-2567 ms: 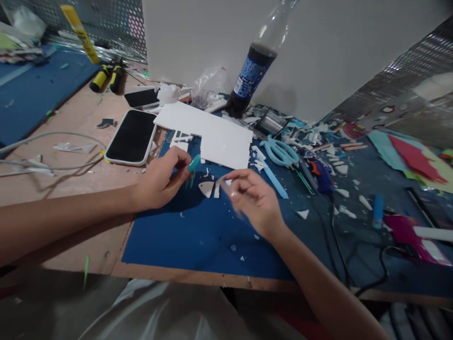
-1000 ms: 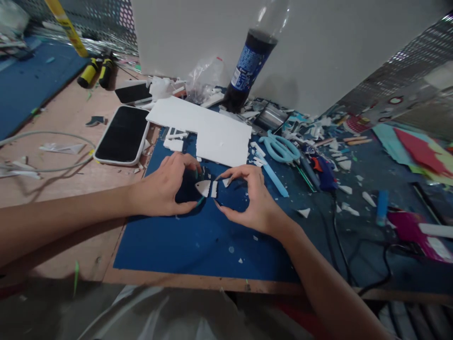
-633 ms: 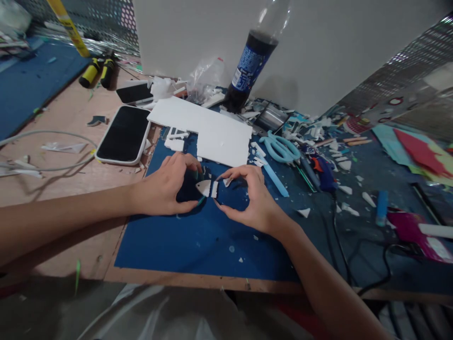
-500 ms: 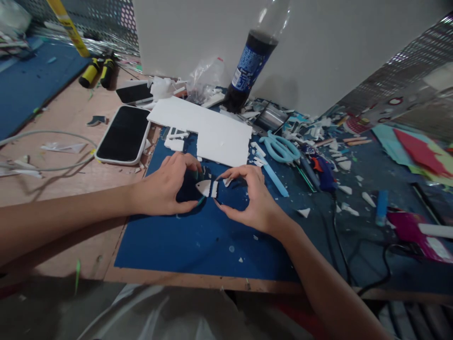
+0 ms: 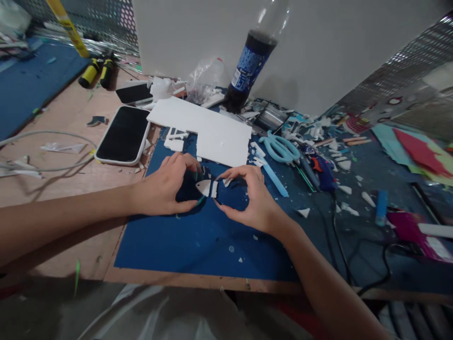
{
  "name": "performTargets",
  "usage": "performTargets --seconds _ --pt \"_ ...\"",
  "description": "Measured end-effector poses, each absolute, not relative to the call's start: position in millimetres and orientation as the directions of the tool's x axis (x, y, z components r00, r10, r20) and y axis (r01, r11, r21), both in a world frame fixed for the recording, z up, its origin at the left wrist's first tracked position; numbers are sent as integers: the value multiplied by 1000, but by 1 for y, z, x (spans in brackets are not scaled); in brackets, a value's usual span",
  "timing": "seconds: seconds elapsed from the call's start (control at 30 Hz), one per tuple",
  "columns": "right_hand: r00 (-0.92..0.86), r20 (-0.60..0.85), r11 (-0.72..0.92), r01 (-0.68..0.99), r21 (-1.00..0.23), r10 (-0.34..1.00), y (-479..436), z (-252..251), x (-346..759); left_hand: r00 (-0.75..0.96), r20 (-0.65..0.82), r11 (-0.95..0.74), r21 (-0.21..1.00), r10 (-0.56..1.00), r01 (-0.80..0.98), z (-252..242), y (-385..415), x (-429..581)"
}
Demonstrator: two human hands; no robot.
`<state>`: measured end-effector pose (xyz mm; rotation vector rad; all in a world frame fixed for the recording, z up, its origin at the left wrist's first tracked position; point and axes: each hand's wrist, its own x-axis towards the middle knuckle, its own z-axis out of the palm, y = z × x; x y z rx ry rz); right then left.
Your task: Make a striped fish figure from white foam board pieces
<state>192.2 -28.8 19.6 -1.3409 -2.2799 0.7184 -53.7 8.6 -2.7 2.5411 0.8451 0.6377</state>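
A small white pointed piece (image 5: pixel 203 187), shaped like a fish's head with a dark dot for an eye, lies on the blue mat (image 5: pixel 170 245). Just right of it is a short white strip (image 5: pixel 214 189), separated by a narrow dark gap. My left hand (image 5: pixel 170 186) curves around the pointed piece, thumb below and fingers above, tips apart; no clear contact shows. With index finger and thumb at its upper and lower ends, my right hand (image 5: pixel 253 198) pinches the strip. A small white scrap (image 5: pixel 227 182) lies inside the right hand's curve.
A white board (image 5: pixel 222 141) with a cut-out corner lies beyond the hands. Behind it stands a dark drink bottle (image 5: pixel 247 61). Light-blue scissors (image 5: pixel 281 147), a glue gun (image 5: pixel 323 172) and scraps are to the right. At left are a phone (image 5: pixel 123 134) and cable (image 5: pixel 46 132).
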Motion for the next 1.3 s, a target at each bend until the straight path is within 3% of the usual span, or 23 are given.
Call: performTargets --seconds 0.27,0.47,0.57,0.73,0.8,0.87,1.03,1.2,1.3 --pt "-410 193 434 649 -625 891 -28 21 195 702 353 -740 562 619 370 3 11 -55" --pt "-422 327 534 688 -492 846 -25 24 188 740 371 -777 544 562 317 4 11 -56" --pt "-511 308 596 708 -378 802 -23 31 175 753 411 -809 525 513 265 3 11 -56" --pt "-692 249 721 691 -42 678 -11 44 156 769 442 -835 510 461 207 4 11 -57" --pt "-714 264 738 675 15 648 -5 49 155 764 463 -828 537 449 161 6 11 -59" --pt "-711 313 753 657 -23 630 0 52 156 760 475 -804 586 444 104 8 11 -61" --pt "-566 478 733 603 -316 672 8 50 165 722 448 -700 710 527 70 8 13 -67" --pt "-91 437 363 717 -595 895 24 42 195 483 457 -533 846 747 26 -1 19 -62" --pt "65 439 244 754 -610 896 36 41 223 271 412 -424 906 870 -13 -4 22 -58"
